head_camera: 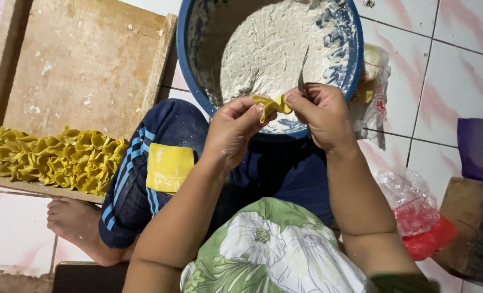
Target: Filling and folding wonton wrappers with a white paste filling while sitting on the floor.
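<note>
Folding step: left hand and right hand fingers pinch the yellow wrapper shut over the blue filling bowl; right also grips a spoon; next move likely needs sealing pleats.

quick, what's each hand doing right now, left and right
Left hand: fingers pinched shut on the folded yellow dough wrapper.
Right hand: pinching the same wrapper, with a thin metal utensil held too.

Blue bowl rim cut off at top; wooden tray cropped top & left.
</note>
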